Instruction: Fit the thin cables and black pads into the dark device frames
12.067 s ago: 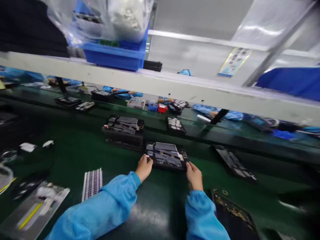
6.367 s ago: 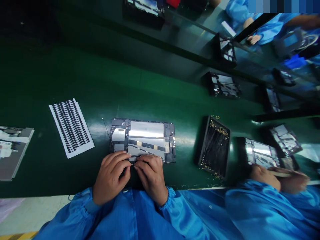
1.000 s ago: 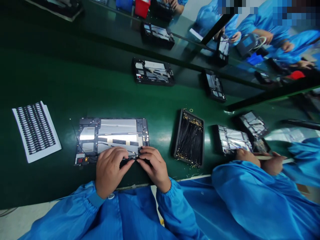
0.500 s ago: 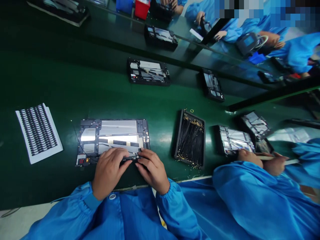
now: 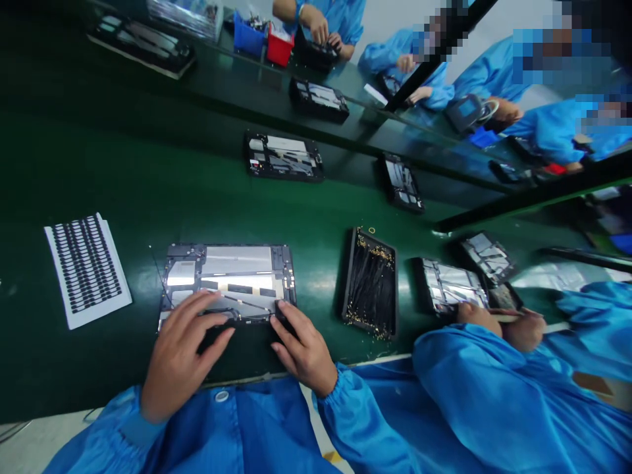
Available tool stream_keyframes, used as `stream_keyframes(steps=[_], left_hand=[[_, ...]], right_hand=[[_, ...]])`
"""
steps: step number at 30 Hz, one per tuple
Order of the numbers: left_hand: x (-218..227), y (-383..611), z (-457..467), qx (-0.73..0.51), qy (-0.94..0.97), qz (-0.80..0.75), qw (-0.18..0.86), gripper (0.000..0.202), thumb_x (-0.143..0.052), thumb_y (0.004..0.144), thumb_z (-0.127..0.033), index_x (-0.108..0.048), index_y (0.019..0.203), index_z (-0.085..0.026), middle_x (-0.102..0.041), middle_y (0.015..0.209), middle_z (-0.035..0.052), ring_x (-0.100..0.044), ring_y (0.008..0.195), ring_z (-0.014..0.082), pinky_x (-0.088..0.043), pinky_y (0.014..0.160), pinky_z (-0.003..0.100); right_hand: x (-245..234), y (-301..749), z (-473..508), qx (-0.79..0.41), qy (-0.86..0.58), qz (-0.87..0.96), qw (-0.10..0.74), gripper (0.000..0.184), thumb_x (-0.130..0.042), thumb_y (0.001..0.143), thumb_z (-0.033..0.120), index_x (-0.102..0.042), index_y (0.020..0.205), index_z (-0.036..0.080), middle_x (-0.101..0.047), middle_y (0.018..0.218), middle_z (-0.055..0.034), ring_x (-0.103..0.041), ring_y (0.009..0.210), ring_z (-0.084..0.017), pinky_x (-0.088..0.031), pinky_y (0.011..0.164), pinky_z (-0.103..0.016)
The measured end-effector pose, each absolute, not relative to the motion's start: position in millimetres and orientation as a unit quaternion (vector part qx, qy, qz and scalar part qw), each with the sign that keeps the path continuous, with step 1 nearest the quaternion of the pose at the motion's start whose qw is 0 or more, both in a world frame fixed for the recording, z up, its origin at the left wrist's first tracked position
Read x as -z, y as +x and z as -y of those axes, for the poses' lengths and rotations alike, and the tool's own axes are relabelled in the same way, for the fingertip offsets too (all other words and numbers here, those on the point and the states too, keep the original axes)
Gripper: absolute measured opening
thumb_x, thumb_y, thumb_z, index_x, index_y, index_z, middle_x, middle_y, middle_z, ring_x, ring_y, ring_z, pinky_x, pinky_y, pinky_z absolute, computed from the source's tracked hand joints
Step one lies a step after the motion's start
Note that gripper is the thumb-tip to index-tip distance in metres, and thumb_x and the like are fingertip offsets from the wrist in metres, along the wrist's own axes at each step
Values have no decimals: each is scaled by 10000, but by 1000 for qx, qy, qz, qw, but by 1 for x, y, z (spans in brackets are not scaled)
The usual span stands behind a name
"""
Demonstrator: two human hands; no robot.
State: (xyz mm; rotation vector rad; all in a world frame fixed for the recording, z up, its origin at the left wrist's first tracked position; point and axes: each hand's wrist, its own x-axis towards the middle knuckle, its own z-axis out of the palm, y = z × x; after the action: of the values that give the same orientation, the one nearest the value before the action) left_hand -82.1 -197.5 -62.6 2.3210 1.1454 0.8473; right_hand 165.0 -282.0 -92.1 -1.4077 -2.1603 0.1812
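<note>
An opened tablet (image 5: 239, 260) lies flat on the green table in front of me, its silver plates and black strips showing. My left hand (image 5: 185, 349) is over its lower left edge, fingers apart and thumb spread away. On the lower right corner rest the fingertips of my right hand (image 5: 303, 345), with the thumb apart below and nothing visibly gripped. A thin black cable (image 5: 158, 273) sticks out past the tablet's left side. Another black wire (image 5: 247, 304) runs across its lower part, partly hidden by my left fingers.
To the right is a black tray (image 5: 345, 289) of black cables with gold ends. At left lies a sheet of black stickers (image 5: 89, 270). More opened tablets (image 5: 284, 158) stand on black boxes farther back. A co-worker's hands (image 5: 523, 329) work at right, near another tablet (image 5: 451, 283).
My left hand has moved left and its fingers have spread, away from my right hand. My right hand stays at the lower right corner, its fingers straighter. The view has shifted slightly.
</note>
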Motion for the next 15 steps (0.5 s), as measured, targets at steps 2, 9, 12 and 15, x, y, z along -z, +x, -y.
stream_keyframes(steps=[2, 9, 12, 15], left_hand=[[63, -102, 198, -309, 787, -504, 176, 258, -606, 958, -341, -594, 1193, -234, -487, 1501, 107, -423, 1428, 331, -356, 1180, 555], [89, -147, 197, -218, 771, -547, 241, 711, -555, 932, -539, -307, 1551, -295, -411, 1579, 114, -452, 1418, 353, -466, 1107, 539], [98, -143, 159, -230, 788, -533, 206, 637, -539, 949, -433, -344, 1535, -279, -450, 1558, 114, -467, 1414, 328, -441, 1135, 517], [96, -133, 103, -216, 798, -524, 206, 682, -618, 885, -349, -381, 1508, -206, -489, 1524, 158, -477, 1406, 337, -422, 1146, 514]], right_hand=[[95, 166, 287, -65, -533, 798, 273, 590, -575, 977, 194, -392, 1538, 200, -487, 1506, -178, -431, 1436, -312, -512, 1091, -526], [109, 167, 278, -99, -645, 697, 297, 591, -589, 974, 232, -409, 1533, 301, -315, 1617, -132, -429, 1426, -334, -501, 1074, -538], [118, 169, 241, -98, -647, 696, 296, 555, -578, 967, 205, -463, 1499, 317, -361, 1599, -117, -454, 1409, -316, -476, 1101, -522], [115, 174, 194, -110, -671, 670, 297, 561, -608, 918, 155, -512, 1462, 248, -390, 1572, -164, -441, 1417, -330, -415, 1141, -553]])
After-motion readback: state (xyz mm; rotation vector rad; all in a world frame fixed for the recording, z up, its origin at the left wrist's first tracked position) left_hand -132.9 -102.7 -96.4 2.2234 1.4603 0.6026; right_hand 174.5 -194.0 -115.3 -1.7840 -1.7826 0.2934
